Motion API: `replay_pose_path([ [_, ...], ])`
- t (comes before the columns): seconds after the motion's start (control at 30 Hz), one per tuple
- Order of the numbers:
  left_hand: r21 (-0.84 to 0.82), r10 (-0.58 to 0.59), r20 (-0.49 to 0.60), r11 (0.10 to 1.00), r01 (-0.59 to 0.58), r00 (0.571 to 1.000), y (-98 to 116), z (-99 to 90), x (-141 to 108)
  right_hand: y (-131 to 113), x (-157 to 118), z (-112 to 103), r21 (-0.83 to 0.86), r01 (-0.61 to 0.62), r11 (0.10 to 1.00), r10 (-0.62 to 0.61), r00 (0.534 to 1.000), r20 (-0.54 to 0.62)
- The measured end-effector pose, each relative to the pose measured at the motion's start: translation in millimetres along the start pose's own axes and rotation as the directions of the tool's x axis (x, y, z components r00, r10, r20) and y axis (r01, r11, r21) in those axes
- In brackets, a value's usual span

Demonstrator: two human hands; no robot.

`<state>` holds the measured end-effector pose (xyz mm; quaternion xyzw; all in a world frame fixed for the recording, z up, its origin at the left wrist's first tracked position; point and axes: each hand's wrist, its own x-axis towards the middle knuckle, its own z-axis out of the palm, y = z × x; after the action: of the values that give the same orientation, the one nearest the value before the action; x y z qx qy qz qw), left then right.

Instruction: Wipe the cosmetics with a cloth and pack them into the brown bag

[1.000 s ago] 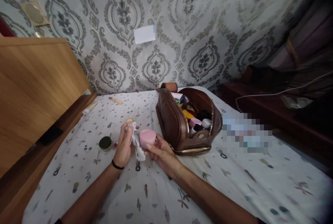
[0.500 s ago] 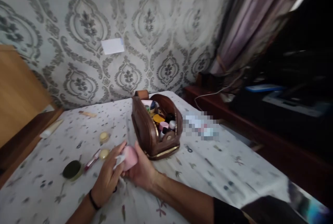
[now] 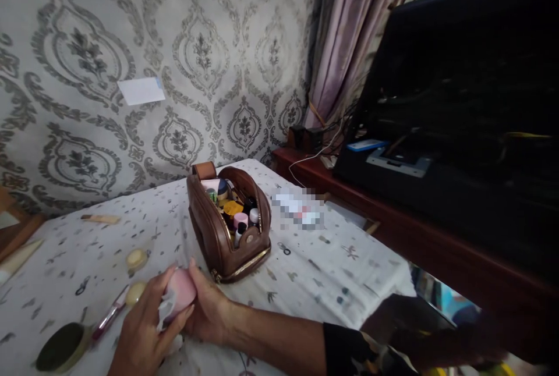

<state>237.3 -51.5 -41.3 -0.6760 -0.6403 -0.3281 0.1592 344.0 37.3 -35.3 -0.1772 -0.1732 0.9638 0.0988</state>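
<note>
A small pink container (image 3: 181,291) is held between both hands, at the lower left of the middle. My left hand (image 3: 146,320) grips its left side, with a crumpled white tissue (image 3: 166,308) pressed against it. Around the other side curls my right hand (image 3: 212,309). Just beyond them stands a brown bag (image 3: 213,236), unzipped, with bottles, jars and a pink-capped item (image 3: 240,221) inside. Left of my hands lie a round yellowish jar (image 3: 137,258), another pale jar (image 3: 135,293), a pink tube (image 3: 109,316) and a dark-topped round jar (image 3: 61,348).
A patterned white cloth (image 3: 305,271) covers the table. At the far left are a thin tan item (image 3: 101,219) and a cream tube (image 3: 20,261). On the right, a dark red desk (image 3: 393,213) holds a large black screen (image 3: 458,102). A white cable (image 3: 312,159) hangs over its edge.
The view has turned right, so the bag, jars and hands appear further left. Both hands still hold the pink container, and the tissue shows more on its left side.
</note>
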Motion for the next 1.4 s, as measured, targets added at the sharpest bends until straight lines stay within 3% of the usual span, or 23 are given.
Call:
replay_pose_path([
  [0.2, 0.061, 0.037, 0.048, 0.997, -0.04, 0.998, -8.1, -1.0, -4.5, 0.3, 5.7, -7.8, 0.023, -0.01, 1.0, 0.012, 0.996, -0.086],
  [0.33, 0.094, -0.047, 0.039, 0.995, 0.043, 0.998, -17.4, -1.5, -6.8, 0.2, 8.2, -13.3, -0.089, -0.045, 0.995, 0.045, 0.999, -0.004],
  [0.5, 0.097, -0.094, -0.015, 0.991, 0.095, 0.995, -28.2, -6.5, -8.4, 2.8, 13.2, -15.3, -0.241, -0.122, 0.963, 0.125, 0.992, -0.003],
  [0.9, 0.041, -0.197, 0.055, 0.98, 0.195, 0.979, -20.9, 1.6, -1.9, 6.6, 15.5, -20.5, -0.203, -0.099, 0.974, 0.121, 0.988, 0.096],
  [1.03, 0.034, -0.148, 0.032, 0.989, 0.147, 0.988, -23.5, -5.8, -0.9, 3.3, 11.1, -15.9, -0.116, -0.028, 0.993, 0.031, 0.999, 0.031],
  [1.17, 0.03, -0.025, 0.09, 0.999, 0.022, 0.996, -22.9, -11.4, -1.2, 1.9, 8.4, -14.3, -0.04, 0.059, 0.997, -0.058, 0.998, 0.014],
  [1.27, 0.054, 0.003, 0.119, 0.998, -0.009, 0.993, -23.0, -11.7, -0.7, 0.4, 6.2, -11.3, 0.003, 0.052, 0.999, -0.052, 0.999, 0.015],
  [1.4, 0.097, 0.012, 0.049, 0.995, -0.017, 0.999, -28.9, -11.9, -0.5, -0.1, 3.7, -7.6, 0.001, -0.015, 1.0, 0.015, 1.0, 0.019],
])
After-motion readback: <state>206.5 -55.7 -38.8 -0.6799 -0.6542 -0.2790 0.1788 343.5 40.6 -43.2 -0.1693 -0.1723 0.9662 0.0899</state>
